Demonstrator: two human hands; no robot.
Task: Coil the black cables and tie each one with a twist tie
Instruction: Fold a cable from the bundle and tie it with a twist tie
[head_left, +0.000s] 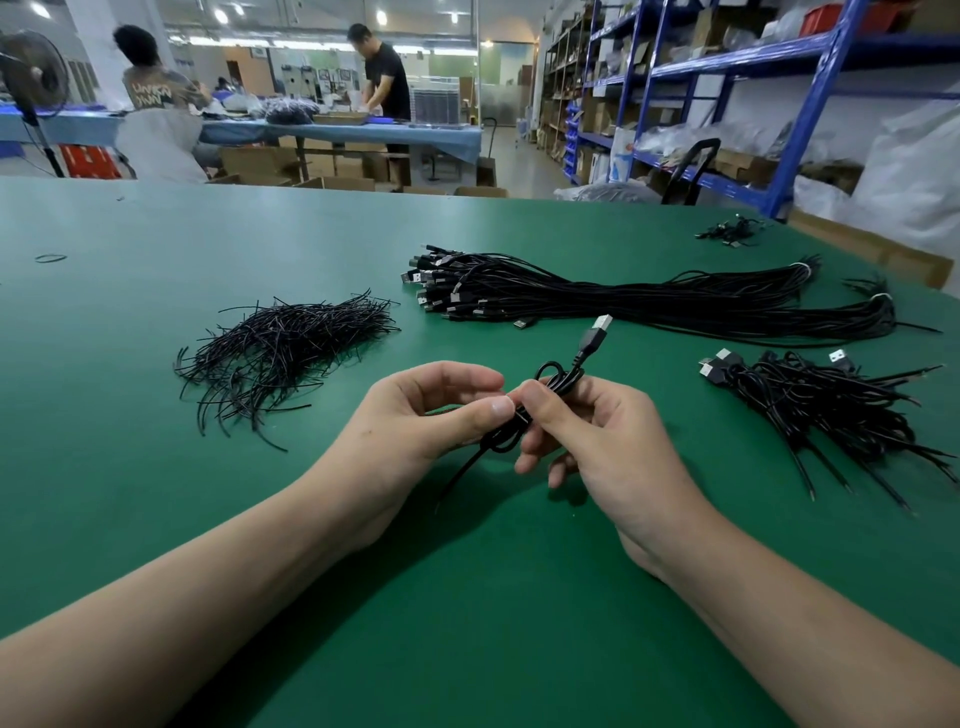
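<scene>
Green matting covers the counter (156, 519), and just above it, near the middle of the view, both hands hold one black cable (558, 382) folded into a small coil. The left hand (415, 415) is curled, thumb and forefinger pinched on the waist of the coil; the right hand (597, 431) is closed round the same spot from the other side, its thumb tip meeting the left one. A loop stands up at 12 o'clock from the pinch, the USB plug (597, 332) pokes toward 1 o'clock, and a free tail hangs toward 7 o'clock. Whether a tie is already round the waist cannot be told. The cable looks light and thin, limp yet a little springy, so the loops would likely open if the pinch eased; the waist is the place to hold it, not the plug. The ties (280, 353) lie in a loose heap at 10 o'clock, fine and wiry, probably easiest picked singly by one end. Uncoiled cables (649, 299) lie in a long bundle at 1 o'clock; a pile of coiled ones (810, 400) sits at 3 o'clock.
</scene>
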